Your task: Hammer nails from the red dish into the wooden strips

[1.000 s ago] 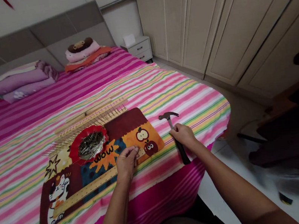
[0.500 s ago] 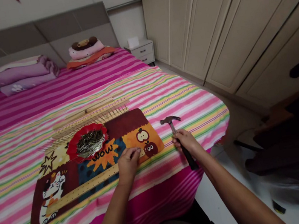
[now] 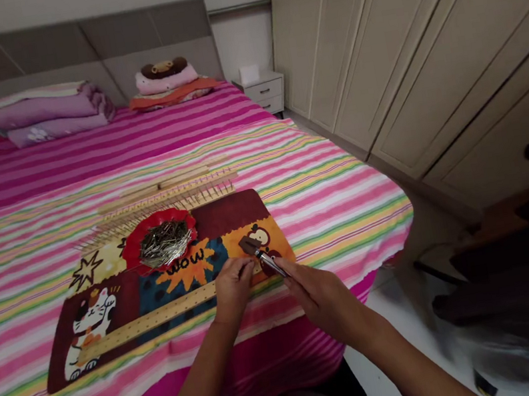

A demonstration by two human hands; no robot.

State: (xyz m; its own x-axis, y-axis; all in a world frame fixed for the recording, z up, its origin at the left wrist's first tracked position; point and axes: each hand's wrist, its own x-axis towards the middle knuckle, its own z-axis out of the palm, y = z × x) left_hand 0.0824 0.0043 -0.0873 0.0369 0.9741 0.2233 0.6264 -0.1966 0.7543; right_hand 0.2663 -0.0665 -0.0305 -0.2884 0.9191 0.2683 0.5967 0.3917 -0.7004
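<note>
My right hand [image 3: 326, 296] grips a claw hammer [image 3: 269, 259], its head held over the apple print just right of my left fingers. My left hand [image 3: 233, 291] is closed in a pinch at the right part of a pale wooden strip [image 3: 157, 318] dotted with holes; whatever is between the fingertips is too small to make out. The strip lies along the near side of a printed mat [image 3: 234, 213]. Beyond my left hand, a red scalloped bowl [image 3: 129, 253] full of metal nails [image 3: 165, 241] stands on the mat.
Wooden strips with rows of nails sticking up [image 3: 208, 195] lie behind the bowl. The mat rests on a striped bedspread [image 3: 338, 213]. Folded quilts [image 3: 47, 112] are piled by the headboard. A wardrobe [image 3: 370, 38] and a nightstand [image 3: 267, 93] stand right of the bed.
My right hand has brought the hammer leftward from the mat's right side to over the mat, near my left fingers. My left hand keeps its pinch at the strip. The view has shifted slightly.
</note>
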